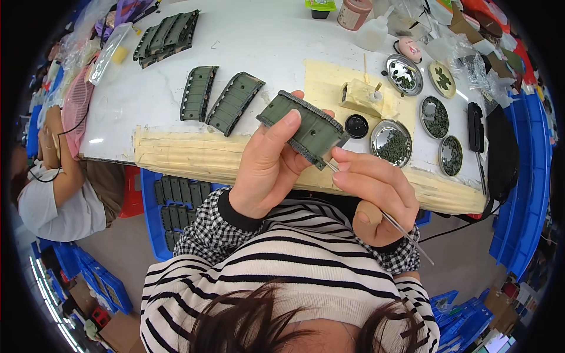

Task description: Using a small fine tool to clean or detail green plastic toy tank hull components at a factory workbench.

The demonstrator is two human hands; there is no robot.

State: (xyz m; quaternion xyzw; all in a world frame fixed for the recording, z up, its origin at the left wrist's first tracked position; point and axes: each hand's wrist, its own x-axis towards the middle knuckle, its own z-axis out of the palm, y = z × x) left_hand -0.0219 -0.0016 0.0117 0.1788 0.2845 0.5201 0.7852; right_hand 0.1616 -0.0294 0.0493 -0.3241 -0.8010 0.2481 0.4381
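Hands meet just above the near edge of the white table (265,41). The left hand (262,170) grips an olive-green ridged model part (303,128), thumb across its upper face and the other fingers clamped on it from behind, so the part sits tilted in the air, its right end lower. The right hand (376,197) has its fingers pinched together on slim metal tweezers (406,230), whose tip touches the lower right edge of the part while the long end trails toward the near right.

Farther left on the table lie two similar green parts (220,97) side by side, and a stack of more of them (168,36) sits at the far left. To the right of the held part stand several round metal dishes (391,142) filled with small dark green pieces, with a black round lid (356,126) just beside the nearest dish. A pale tape-wrapped block (362,97) rests on a tan sheet beyond the lid. Blue bins (176,209) with more green parts sit under the table on the left. Another person (56,194) sits at the far left
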